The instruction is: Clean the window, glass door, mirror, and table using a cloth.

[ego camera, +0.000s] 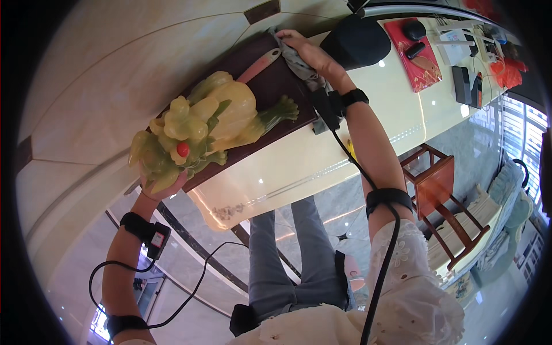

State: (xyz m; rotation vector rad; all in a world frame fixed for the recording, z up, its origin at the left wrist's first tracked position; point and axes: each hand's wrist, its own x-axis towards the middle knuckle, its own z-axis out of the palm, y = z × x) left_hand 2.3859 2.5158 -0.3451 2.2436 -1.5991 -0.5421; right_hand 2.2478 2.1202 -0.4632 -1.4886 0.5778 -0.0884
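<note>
A translucent yellow-green carved ornament (228, 108), with leafy forms and a red bead, rests on a dark brown base (284, 90). At the base's right end, my right hand (312, 51) holds a crumpled grey cloth (297, 64) against the edge. My left hand (170, 187) is at the ornament's left end, partly hidden behind a carved leaf. Its fingers are mostly out of sight, so whether it grips the ornament or the base cannot be told. A pink comb (258, 64) with a hole in its pale end lies on the base, behind the ornament.
The base stands on a glossy cream tabletop (254, 172) against a tiled wall (108, 86). Right of my right hand is a black rounded object (358, 41). Beyond it lie a red patterned folder (414, 56) and a white router (455, 45). A wooden stool (435, 185) is at right.
</note>
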